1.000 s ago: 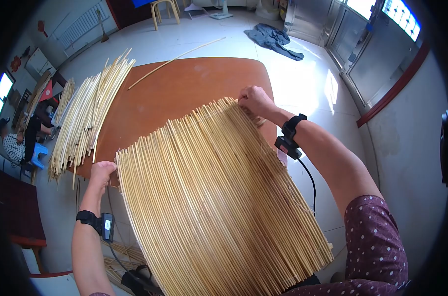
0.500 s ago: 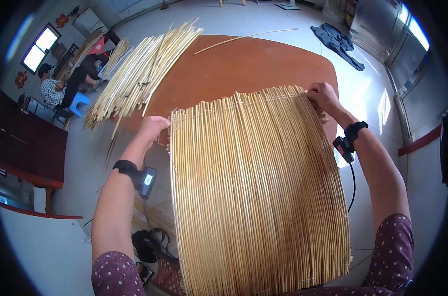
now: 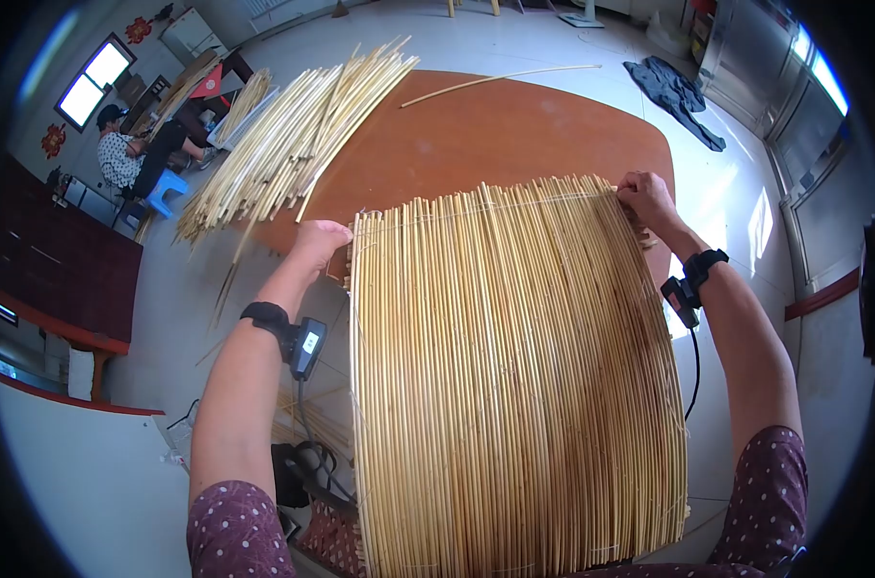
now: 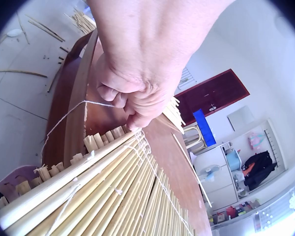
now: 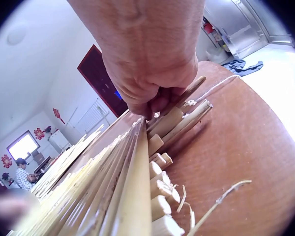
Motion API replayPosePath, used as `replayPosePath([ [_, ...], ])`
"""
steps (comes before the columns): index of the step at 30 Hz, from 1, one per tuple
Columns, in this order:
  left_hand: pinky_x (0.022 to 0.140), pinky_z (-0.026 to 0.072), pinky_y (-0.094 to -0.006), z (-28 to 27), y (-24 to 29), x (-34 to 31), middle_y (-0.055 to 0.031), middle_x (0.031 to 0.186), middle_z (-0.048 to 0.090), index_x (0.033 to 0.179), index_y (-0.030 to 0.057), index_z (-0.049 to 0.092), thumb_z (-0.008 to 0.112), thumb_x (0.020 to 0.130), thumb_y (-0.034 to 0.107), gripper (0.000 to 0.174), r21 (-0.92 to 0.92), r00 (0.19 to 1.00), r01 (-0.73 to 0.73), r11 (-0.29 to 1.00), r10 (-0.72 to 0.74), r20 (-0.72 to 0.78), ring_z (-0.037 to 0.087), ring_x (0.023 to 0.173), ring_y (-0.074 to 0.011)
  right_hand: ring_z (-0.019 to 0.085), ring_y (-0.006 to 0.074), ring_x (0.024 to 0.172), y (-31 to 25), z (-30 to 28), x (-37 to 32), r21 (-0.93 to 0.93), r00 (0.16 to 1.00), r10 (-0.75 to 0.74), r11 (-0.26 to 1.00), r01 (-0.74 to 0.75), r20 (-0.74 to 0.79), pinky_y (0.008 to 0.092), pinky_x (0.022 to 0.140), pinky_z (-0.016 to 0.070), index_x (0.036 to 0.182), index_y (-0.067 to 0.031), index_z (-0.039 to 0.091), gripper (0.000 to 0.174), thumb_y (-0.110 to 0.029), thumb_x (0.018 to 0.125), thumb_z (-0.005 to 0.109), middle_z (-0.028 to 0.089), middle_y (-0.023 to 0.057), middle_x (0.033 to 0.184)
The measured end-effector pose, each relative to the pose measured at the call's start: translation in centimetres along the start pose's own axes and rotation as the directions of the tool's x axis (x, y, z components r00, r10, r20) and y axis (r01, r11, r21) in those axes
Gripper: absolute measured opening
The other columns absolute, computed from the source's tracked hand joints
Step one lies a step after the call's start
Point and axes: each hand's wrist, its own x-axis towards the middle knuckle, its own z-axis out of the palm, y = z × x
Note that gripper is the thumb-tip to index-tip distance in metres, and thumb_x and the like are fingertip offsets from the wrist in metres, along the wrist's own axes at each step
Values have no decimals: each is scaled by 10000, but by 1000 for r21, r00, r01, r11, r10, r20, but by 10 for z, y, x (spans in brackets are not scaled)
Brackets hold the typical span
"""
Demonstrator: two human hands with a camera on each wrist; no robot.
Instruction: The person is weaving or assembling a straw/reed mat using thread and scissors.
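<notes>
A mat of straight yellow reeds (image 3: 514, 385), bound side by side with thin thread, spreads from the table toward the person's body. My left hand (image 3: 320, 243) pinches its far left corner between thumb and fingers. At the far right corner, my right hand (image 3: 647, 200) grips the edge with curled fingers. Cut reed ends (image 5: 160, 206) stick out beneath the mat's edge in the right wrist view, forming a lower layer on the table. A white string (image 4: 64, 117) trails from beneath the left hand in the left wrist view.
The brown table (image 3: 524, 135) carries a pile of loose reeds (image 3: 307, 135) on its left side and one long stick (image 3: 495, 82) at the back. Dark clothing (image 3: 668, 91) lies on the floor. Far left, a person (image 3: 119, 159) sits on a blue stool (image 3: 168, 188).
The head view has swung left, so mat and hands appear further right. The mat's far edge now runs more level across the view. Both hands keep hold of its corners.
</notes>
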Motion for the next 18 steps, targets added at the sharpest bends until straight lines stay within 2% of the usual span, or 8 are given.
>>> replayPosePath([
  [3,471,360,-245,0,-2,1,-12,740,637,894,14,697,665,816,135,148,-21,998,-62,998,62,-20,513,590,-69,637,293,719,-2,0,-4,-16,998,-48,999,47,-45,371,686,494,806,27,658,158,-118,748,631,636,177,752],
  [5,753,473,-279,-4,17,-14,-83,856,692,904,-23,696,672,795,88,158,6,999,-9,1000,10,-38,619,805,-143,625,286,729,-8,-3,-9,-104,981,-136,987,123,-139,363,685,489,799,25,647,123,-89,764,615,623,160,777],
  [6,753,473,-279,-9,22,-20,-83,856,692,904,-23,696,672,795,88,158,3,999,-10,1000,10,-40,619,805,-143,625,286,729,-11,-8,-11,-106,980,-139,986,125,-139,363,685,489,799,25,647,123,-89,764,615,623,160,777],
  [8,739,469,-268,-21,34,-37,-65,833,689,909,-19,699,677,794,100,166,61,999,-34,998,35,-19,609,780,-127,611,265,729,-17,-24,-22,-55,985,-93,995,86,-147,348,682,484,799,21,638,89,-56,776,600,610,144,790],
  [13,709,456,-242,-55,60,-116,-20,798,669,893,-15,702,673,804,118,162,37,997,-76,996,76,17,586,751,-94,581,221,688,-50,-75,-73,-38,986,-106,994,102,-129,331,658,471,807,20,633,81,-55,796,604,606,121,777],
  [15,395,220,-202,-65,56,-155,83,585,488,887,63,687,667,833,186,136,14,990,-129,992,128,68,327,445,-9,567,197,679,-53,-92,-109,-8,988,-116,993,116,-103,322,638,464,820,27,632,97,-66,814,606,600,111,782],
  [17,399,224,-192,-69,52,-202,87,584,481,885,61,682,656,841,172,122,82,994,-92,992,87,70,340,450,-3,553,161,676,-70,-114,-157,60,997,-52,997,56,-65,303,621,461,820,31,636,99,-61,838,604,594,86,775],
  [18,400,229,-189,-69,48,-230,86,585,481,882,56,678,656,841,171,124,60,994,-62,996,56,91,346,452,-1,552,157,671,-72,-122,-183,56,998,-41,998,44,-44,298,617,459,817,25,638,89,-58,835,612,596,81,774],
])
